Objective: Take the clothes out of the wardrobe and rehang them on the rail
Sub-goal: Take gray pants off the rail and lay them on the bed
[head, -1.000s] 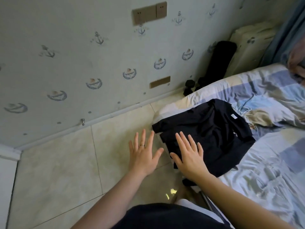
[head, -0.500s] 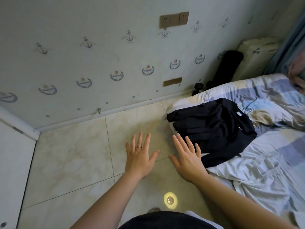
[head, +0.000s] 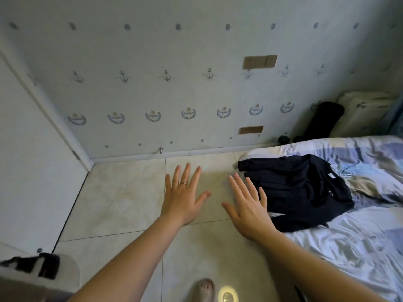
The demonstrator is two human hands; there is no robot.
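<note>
**Both hands, palms down.** Fingers straight and spread, both released and grasping nothing. My left hand [head: 183, 196], with a ring [head: 184, 183], hovers over the floor [head: 122, 192]. My right hand [head: 247, 207] is just beside it at 3 o'clock, with the thumbs apart. From the right hand the garment [head: 303, 188] lies at 2 o'clock, crumpled at the near edge of the bed [head: 359, 240]. Its long axis runs roughly 10 to 4 o'clock. The right hand's little-finger side overlaps the dark cloth in this view, but I cannot tell whether it touches. The right hand is nearer, so I judge it reaches first. No rail shows. A white panel [head: 26, 160] at 9 o'clock may be the wardrobe.
</note>
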